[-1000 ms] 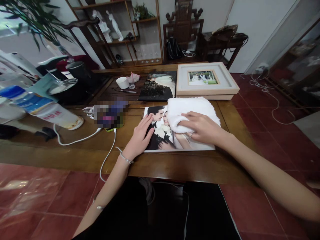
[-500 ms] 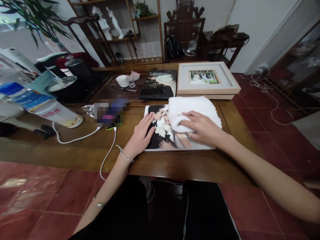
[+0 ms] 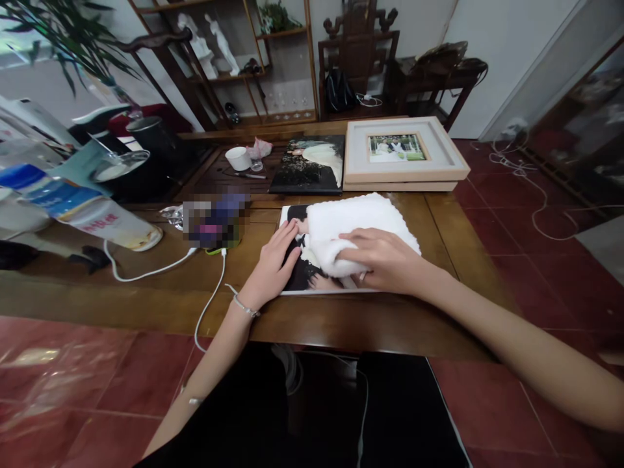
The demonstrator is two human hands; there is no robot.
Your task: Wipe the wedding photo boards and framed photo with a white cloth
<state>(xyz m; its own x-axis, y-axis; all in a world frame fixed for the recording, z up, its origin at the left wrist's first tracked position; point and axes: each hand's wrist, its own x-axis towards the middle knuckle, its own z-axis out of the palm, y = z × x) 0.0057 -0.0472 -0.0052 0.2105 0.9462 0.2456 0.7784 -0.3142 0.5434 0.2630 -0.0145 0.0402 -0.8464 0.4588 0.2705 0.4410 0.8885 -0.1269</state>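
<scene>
A photo panel (image 3: 298, 276) with a wedding couple lies flat near the table's front edge. My left hand (image 3: 276, 263) rests on its left side, fingers stretched out and holding nothing. My right hand (image 3: 385, 260) grips a fluffy white cloth (image 3: 363, 221), which is pressed on the panel and covers most of its middle and right. The fingers of that hand are partly sunk in the folded cloth. Behind the panel lies a dark photo panel (image 3: 308, 166) showing a white dress.
Light wooden picture frames (image 3: 358, 170) are stacked at the back right. On the left stand a blue and white package (image 3: 104, 218) and a dark pot (image 3: 131, 175). A white cable (image 3: 209, 309) hangs over the wooden table's (image 3: 312, 322) front edge. A small white cup (image 3: 238, 158) sits farther back.
My right hand has slid the cloth left and slightly towards me, so it now covers the faces on the panel. My left hand stays in place.
</scene>
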